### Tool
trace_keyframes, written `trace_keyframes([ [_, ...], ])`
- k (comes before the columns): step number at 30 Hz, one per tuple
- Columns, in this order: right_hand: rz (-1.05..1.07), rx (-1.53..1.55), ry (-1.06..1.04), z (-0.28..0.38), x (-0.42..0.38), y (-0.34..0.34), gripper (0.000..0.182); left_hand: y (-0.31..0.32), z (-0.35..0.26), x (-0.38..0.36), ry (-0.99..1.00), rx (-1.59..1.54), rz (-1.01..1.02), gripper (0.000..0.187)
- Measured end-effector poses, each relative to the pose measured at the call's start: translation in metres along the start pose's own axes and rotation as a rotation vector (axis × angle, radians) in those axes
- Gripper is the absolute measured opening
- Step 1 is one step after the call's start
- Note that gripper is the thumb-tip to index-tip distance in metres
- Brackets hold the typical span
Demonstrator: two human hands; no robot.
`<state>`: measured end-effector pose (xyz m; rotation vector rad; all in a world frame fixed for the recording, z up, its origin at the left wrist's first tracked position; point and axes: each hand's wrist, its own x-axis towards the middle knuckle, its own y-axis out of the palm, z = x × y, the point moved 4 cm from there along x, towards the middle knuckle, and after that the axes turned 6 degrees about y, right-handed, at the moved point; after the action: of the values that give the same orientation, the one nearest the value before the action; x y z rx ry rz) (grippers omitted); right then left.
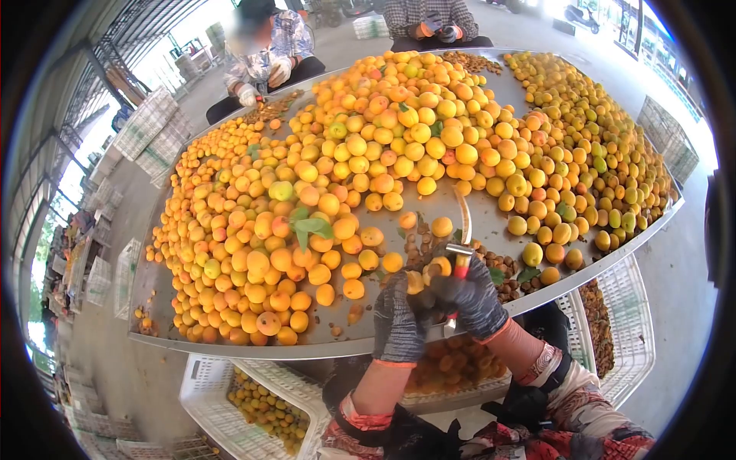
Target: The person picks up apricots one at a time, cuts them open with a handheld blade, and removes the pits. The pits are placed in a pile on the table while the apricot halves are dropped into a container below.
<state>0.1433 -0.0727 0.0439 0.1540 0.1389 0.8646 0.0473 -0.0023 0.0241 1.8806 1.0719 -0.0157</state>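
My left hand [400, 326], in a dark grey knit glove, is closed around a piece of apricot [415, 282] at the near edge of the metal table [307, 351]. Close beside it, my right hand [474, 297], gloved alike, grips a small red-handled tool [461, 266] with a metal crosspiece at its top. Another apricot piece [438, 266] shows between the two hands, against the right fingers. A curved white strip [465, 216] runs up from behind my right hand. Brown apricot pits [418, 244] lie just beyond my fingers.
A large heap of apricots [307, 199] covers much of the table, with greener ones [590, 146] to the right. Under the near edge stand white crates [207, 391] holding fruit and pits. Across the table sit two people with gloved hands [247, 95], [448, 34].
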Motion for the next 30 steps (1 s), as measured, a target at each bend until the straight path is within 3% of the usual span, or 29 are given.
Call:
trace_keyframes([
  [1, 0.042, 0.416, 0.287, -0.006, -0.003, 0.000, 0.030, -0.003, -0.002, 0.001, 0.026, 0.061, 0.008, 0.028],
  [2, 0.039, 0.414, 0.285, -0.012, -0.001, -0.004, 0.030, -0.006, -0.003, 0.003, 0.052, 0.122, 0.015, 0.027],
  [4, 0.007, 0.769, 0.346, -0.032, 0.001, -0.013, 0.031, -0.020, -0.003, 0.015, 0.162, 0.288, 0.122, 0.026],
  [5, 0.026, 0.780, 0.322, -0.032, -0.001, -0.015, 0.033, -0.021, -0.005, 0.017, 0.276, 0.455, 0.226, 0.025],
  [9, 0.080, 0.706, 0.303, -0.028, -0.008, -0.015, 0.033, -0.015, -0.003, 0.001, 0.230, 0.425, 0.238, 0.025],
  [11, -0.076, 0.652, 0.318, -0.021, -0.013, -0.011, 0.035, -0.013, -0.007, 0.001, 0.768, 1.087, 0.452, 0.028],
  [14, 0.040, 0.600, 0.300, -0.013, -0.011, -0.014, 0.028, -0.006, -0.005, -0.006, 0.933, 1.201, 0.515, 0.033],
  [15, 0.038, 0.600, 0.300, -0.008, -0.011, -0.014, 0.028, -0.001, -0.004, -0.007, 0.931, 1.201, 0.517, 0.033],
  [17, 0.038, 0.247, 0.260, 0.005, -0.011, -0.013, 0.034, -0.010, 0.004, 0.007, 0.256, 0.681, 0.189, 0.033],
  [18, 0.038, 0.248, 0.259, -0.001, -0.008, -0.014, 0.034, -0.005, 0.003, 0.004, 0.257, 0.682, 0.190, 0.033],
  [20, 0.052, -0.054, -0.134, -0.002, 0.002, -0.017, 0.040, 0.003, 0.003, 0.004, 0.136, 0.273, 0.188, 0.033],
  [27, 0.059, -0.292, -0.047, 0.014, 0.002, -0.023, 0.043, 0.012, -0.005, 0.001, 0.160, 0.246, 0.320, 0.033],
  [29, 0.133, -0.583, -0.194, 0.025, 0.002, -0.020, 0.048, 0.009, -0.005, 0.001, 0.106, 0.223, 0.315, 0.036],
  [30, 0.129, -0.583, -0.193, 0.030, 0.002, -0.021, 0.048, 0.008, -0.004, 0.002, 0.103, 0.224, 0.317, 0.036],
])
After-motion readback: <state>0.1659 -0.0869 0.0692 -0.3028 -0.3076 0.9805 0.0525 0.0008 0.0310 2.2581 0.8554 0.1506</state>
